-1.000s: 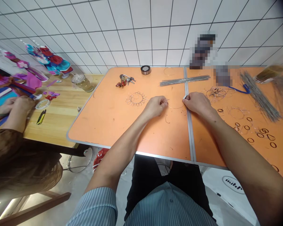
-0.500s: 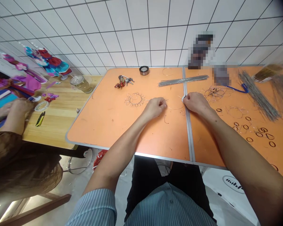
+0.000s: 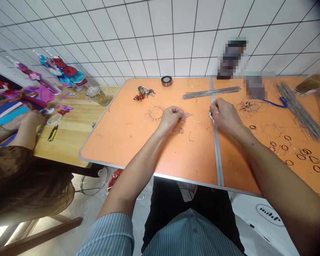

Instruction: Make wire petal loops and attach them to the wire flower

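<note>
My left hand [image 3: 172, 116] is closed in a pinch on several thin wires [image 3: 187, 115], whose ends stick out to the right above the orange table [image 3: 128, 149]. To the right, my right hand [image 3: 222, 112] is closed around a small white ring-shaped item [image 3: 211, 115], mostly hidden by the fingers. A looped wire flower shape [image 3: 152, 113] lies just left of my left hand. Behind both hands lies a bundle of straight wires [image 3: 210, 92]. Beyond my right hand is a tangle of thin wire [image 3: 247, 106].
Keys [image 3: 146, 93] and a tape roll [image 3: 166, 81] lie at the back. Dark rings [image 3: 284, 148] and more wire bundles [image 3: 301, 112] are at the right. At the left, another person's hands [image 3: 33, 119] rest near a yellow cutter [image 3: 52, 133] and a jar [image 3: 97, 95].
The view has shifted slightly. The thin curved wire that stretched between my hands no longer spans the gap. My left hand has turned, showing more wire ends.
</note>
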`<state>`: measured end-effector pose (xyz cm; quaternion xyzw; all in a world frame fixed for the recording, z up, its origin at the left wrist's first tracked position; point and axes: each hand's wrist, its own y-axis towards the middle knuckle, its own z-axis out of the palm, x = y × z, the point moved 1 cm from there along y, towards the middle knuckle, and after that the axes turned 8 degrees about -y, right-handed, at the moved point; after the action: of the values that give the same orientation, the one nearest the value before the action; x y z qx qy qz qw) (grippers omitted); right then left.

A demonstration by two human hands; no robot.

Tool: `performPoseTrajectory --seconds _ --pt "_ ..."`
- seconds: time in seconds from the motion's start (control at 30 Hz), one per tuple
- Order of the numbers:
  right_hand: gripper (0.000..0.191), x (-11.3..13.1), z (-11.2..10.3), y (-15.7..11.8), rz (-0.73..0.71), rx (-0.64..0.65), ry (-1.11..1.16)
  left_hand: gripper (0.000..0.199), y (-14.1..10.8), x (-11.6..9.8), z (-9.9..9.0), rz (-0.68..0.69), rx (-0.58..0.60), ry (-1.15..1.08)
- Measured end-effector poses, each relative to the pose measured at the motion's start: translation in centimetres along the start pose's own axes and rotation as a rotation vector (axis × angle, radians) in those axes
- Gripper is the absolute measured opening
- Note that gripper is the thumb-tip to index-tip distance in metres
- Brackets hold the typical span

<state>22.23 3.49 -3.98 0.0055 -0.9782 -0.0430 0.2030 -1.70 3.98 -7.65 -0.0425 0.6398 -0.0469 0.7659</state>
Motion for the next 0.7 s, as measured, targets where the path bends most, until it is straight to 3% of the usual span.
performPoseTrajectory --seconds 0.23,0.4,0.53,0.7 --pt "0.012 0.6 0.1 -0.6 -0.017 -0.023 0.089 0.020 0.5 0.7 0.3 -0.095 0.051 -0.190" --pt "0.013 0.8 0.8 -0.7 0.010 -0.031 0.444 0.018 0.4 0.3 0.3 -0.060 0.039 -0.247" --pt "0.016 0.9 1.6 -0.7 0.024 0.083 0.725 0.017 0.2 -0.5 0.1 -0.050 0.017 -0.311" --pt "0.031 1.4 2.9 -1.1 0.015 0.260 0.881 0.015 -0.2 -1.5 0.0 -0.032 0.049 -0.338"
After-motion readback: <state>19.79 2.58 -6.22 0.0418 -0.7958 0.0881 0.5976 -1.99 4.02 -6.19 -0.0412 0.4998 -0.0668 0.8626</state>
